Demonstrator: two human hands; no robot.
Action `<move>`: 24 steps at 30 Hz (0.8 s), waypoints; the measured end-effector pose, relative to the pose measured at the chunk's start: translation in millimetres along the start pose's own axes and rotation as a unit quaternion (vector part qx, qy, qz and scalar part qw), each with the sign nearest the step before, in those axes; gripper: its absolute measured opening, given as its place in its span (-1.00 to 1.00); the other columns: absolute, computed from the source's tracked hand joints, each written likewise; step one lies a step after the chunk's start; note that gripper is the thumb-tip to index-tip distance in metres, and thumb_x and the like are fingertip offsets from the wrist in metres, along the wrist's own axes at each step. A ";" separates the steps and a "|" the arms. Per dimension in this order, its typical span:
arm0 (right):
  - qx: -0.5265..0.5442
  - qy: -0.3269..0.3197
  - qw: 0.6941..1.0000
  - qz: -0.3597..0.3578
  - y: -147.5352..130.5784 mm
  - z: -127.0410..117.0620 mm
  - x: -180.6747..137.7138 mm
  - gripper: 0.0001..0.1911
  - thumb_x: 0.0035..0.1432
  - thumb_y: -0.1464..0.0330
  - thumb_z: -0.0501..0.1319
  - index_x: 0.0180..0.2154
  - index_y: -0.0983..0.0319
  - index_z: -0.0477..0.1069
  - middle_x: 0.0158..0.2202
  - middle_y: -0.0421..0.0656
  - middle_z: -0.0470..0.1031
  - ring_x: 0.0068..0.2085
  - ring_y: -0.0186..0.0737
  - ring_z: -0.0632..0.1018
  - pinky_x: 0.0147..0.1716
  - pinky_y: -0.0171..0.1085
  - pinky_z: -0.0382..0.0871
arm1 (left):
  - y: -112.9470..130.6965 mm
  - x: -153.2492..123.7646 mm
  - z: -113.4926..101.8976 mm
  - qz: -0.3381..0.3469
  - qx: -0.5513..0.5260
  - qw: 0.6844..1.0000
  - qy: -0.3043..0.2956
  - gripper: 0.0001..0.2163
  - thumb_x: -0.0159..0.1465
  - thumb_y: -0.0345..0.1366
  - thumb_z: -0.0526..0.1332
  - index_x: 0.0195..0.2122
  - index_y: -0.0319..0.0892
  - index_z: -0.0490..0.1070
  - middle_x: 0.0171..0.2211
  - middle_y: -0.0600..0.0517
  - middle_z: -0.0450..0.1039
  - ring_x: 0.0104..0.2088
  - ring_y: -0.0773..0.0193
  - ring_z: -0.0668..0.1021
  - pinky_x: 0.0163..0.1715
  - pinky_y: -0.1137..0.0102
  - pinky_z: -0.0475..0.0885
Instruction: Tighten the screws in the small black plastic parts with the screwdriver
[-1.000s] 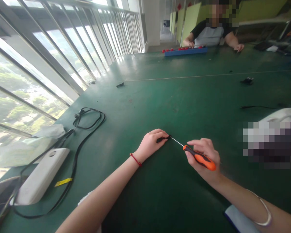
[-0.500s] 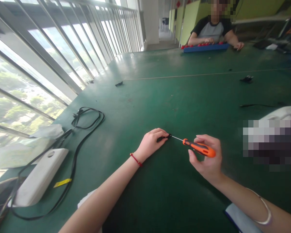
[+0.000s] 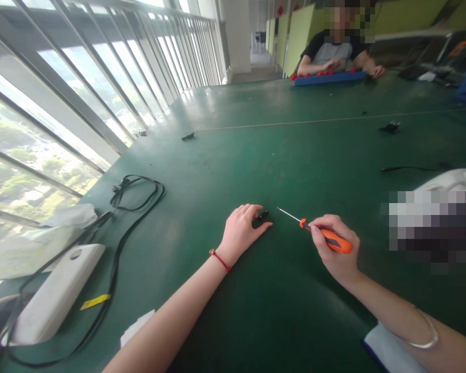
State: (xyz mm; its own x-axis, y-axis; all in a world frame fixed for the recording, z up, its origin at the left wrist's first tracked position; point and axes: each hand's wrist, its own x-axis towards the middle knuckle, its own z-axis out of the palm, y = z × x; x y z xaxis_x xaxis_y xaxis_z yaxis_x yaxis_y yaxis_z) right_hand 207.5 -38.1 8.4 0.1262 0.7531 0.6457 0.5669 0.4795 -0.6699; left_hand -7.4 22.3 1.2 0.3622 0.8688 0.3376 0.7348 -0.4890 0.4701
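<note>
My right hand is closed around an orange and black screwdriver. Its thin metal shaft points left, with the tip a short way off the small black part. That part lies by my left hand, between the spread thumb and the fingers. The thumb is apart from it; whether the index finger touches it I cannot tell. The exact kind of the black part is too small to make out.
At left lie a white power bank-like case, a looped black cable and a yellow tag. Small black pieces lie farther back. Across the green table a person sits behind a blue tray with red items.
The screwdriver's tip has come away from the black part, and my right fingers have closed on the handle. My left thumb and fingers have parted, letting go of the black part.
</note>
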 end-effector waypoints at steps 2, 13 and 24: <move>0.004 -0.003 1.000 0.018 0.3 1.5 -0.4 -0.95 0.11 0.42 0.22 -0.36 0.15 0.41 -0.42 -0.21 0.48 -0.41 -0.25 0.50 -0.44 -0.26 0.39 | 1.0 -0.7 -2.2 0.039 -0.055 0.996 -0.051 -0.63 0.17 -0.13 0.31 -0.04 -0.14 0.38 -0.30 0.03 0.50 -0.30 0.24 0.53 -0.24 0.32 0.46; 0.086 -0.066 0.989 0.099 -17.7 -8.5 21.2 -0.93 0.18 0.34 0.19 -0.32 0.19 0.43 -0.53 -0.27 0.41 -0.56 -0.37 0.40 -0.57 -0.36 0.28 | -8.2 8.9 -7.7 0.016 -0.046 0.998 -0.039 -0.72 0.17 -0.31 0.26 -0.06 -0.12 0.46 -0.10 -0.05 0.44 -0.10 0.12 0.48 -0.07 0.21 0.41; -0.006 -0.068 0.998 0.015 -50.3 1.3 126.1 -0.72 0.08 0.36 0.20 -0.63 0.22 0.30 -0.65 -0.26 0.29 -0.55 -0.35 0.33 -0.51 -0.31 0.16 | -7.7 27.7 5.9 0.003 -0.089 0.995 -0.036 -0.96 0.18 -0.35 0.24 -0.35 -0.16 0.47 -0.35 0.03 0.47 -0.28 0.21 0.48 -0.24 0.31 0.40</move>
State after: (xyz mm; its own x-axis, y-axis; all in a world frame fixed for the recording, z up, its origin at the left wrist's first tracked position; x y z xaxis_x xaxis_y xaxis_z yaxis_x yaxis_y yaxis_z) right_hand 193.8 33.3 123.0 0.0325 0.8215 0.5693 0.5736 0.4511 -0.6837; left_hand 0.4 50.7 2.1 0.4112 0.8662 0.2839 0.6216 -0.4943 0.6077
